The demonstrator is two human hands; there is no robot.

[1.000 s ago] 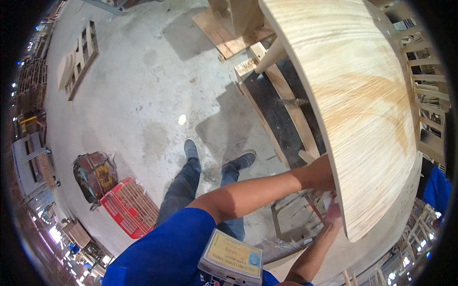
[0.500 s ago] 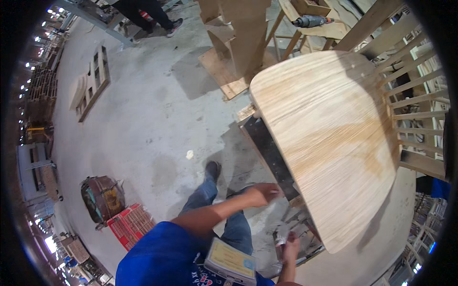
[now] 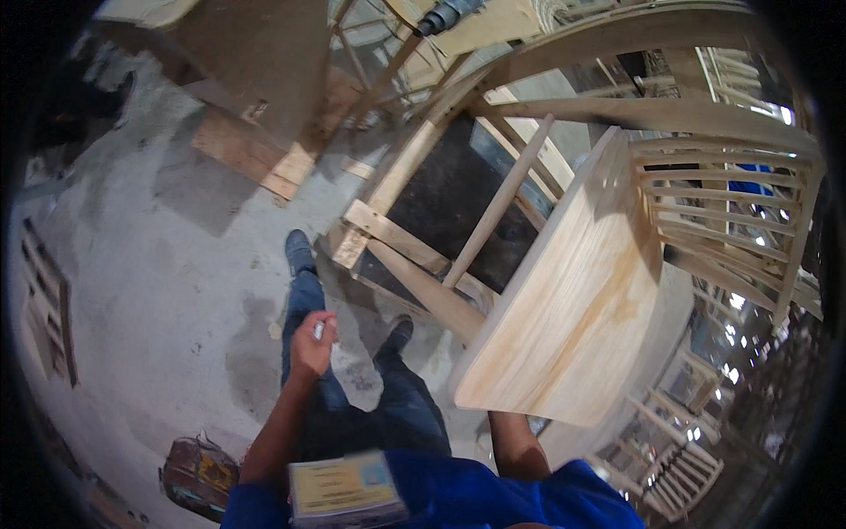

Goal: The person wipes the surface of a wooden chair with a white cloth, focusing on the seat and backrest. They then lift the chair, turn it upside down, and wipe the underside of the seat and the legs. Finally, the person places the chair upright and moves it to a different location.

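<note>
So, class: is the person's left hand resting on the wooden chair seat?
No: the left hand is closed around a small silvery object over the concrete floor, well apart from the chair seat.

1. Furniture workshop, woodworking floor.
2. Unfinished bare-wood chair (image 3: 617, 264), seat and spindle back unvarnished.
3. More raw chair frames (image 3: 687, 458) stacked at right.
4. Loose timber boards (image 3: 256, 154) lying on stained concrete floor (image 3: 150, 291).
</note>
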